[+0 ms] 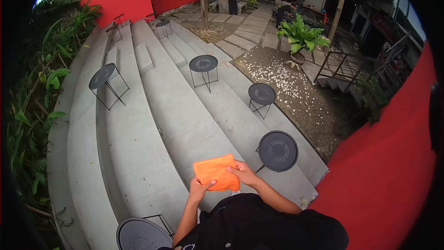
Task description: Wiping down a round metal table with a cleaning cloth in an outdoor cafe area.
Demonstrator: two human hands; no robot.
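Observation:
A folded orange cloth [215, 172] is held in front of my body, above the grey concrete steps [189, 111]. My left hand [200, 188] grips its lower left corner, thumb on top. On the cloth's right edge my right hand [242, 172] has its thumb laid over the front, the fingers hidden behind. Just right of my right hand stands a round black metal side table [278, 151]. Another round table [142, 236] is cut off by the lower edge, to the left of my left arm.
More round tables [203, 63] [262, 94] [102, 76] stand along the steps. A red wall [378, 166] bounds the right side, plants [38, 121] the left. Beyond the steps are white pebbles [277, 76], a potted fern [301, 34] and several people, one standing [232, 0].

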